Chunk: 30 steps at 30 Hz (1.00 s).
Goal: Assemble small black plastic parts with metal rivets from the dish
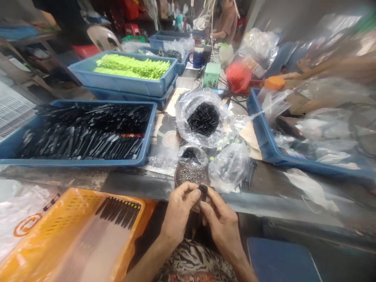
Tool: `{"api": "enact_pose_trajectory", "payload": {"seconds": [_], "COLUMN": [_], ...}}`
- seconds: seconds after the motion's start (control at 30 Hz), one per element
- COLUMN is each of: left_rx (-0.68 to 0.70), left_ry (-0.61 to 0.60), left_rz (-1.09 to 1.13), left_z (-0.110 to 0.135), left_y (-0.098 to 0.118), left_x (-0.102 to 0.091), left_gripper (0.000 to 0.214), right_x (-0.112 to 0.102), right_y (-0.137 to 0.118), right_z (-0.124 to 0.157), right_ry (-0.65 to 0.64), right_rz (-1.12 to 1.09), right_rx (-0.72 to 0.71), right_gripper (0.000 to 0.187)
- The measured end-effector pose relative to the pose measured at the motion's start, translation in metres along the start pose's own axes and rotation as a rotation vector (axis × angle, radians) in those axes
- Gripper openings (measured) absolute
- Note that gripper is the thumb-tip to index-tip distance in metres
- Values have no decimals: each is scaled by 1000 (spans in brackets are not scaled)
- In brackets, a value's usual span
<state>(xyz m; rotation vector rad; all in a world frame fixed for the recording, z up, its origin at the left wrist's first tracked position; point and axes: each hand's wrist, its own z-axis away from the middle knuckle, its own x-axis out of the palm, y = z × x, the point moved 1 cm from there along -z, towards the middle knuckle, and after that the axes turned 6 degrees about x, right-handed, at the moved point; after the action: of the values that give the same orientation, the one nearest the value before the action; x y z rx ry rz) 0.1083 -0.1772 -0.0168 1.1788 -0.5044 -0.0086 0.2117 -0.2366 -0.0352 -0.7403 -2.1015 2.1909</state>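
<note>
A long gray surface (273, 199) runs across in front of you, and 12 o'clock is straight ahead. At 10 o'clock, a big blue tray (73, 161) is full of black plastic pieces (88, 135). Past it, at 11 o'clock, another blue tray (117, 84) holds bright green strips (132, 66). At 2 o'clock, a third blue tray (293, 162) holds clear plastic bags (323, 133). At 8 o'clock, an orange basket (58, 223) holds a neat row of black sticks (119, 211). At 12 o'clock, a clear bag (188, 117) holds a pile of black parts (203, 119). Just past your hands, a small round dish (175, 176) holds tiny screws (192, 175). Your left hand (178, 213) and right hand (221, 225) are both closed, and they pinch a small black piece (202, 189) between them. It stands up at 12 o'clock, close to the dish but not touching it.
</note>
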Motion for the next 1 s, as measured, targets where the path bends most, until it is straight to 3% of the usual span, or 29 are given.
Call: {"api": "enact_pose_trajectory", "payload": {"seconds": [0.2,0.43,0.57,0.77,1.0], "left_rx": [21,-61,-45,-1,47], "left_ry": [-81,-111,-114,-185,-125], "left_rz": [20,106,88,-4,-95], "left_z": [8,8,8,8,11], "left_y": [-1,-5,-7,-3,-2], "left_x": [-1,-7,-8,-9,-10], "left_gripper": [14,20,21,23,18], "right_x": [3,1,3,7,4], "right_y": [-6,-3,0,1,-3], "right_z": [5,4,6,7,6], "right_ry": [50,-88,-69,-58,-84], "right_rz": [56,0,22,92,150], "right_rx": [-62,48,49,-34,-180], "right_gripper": [35,37,38,38,39]}}
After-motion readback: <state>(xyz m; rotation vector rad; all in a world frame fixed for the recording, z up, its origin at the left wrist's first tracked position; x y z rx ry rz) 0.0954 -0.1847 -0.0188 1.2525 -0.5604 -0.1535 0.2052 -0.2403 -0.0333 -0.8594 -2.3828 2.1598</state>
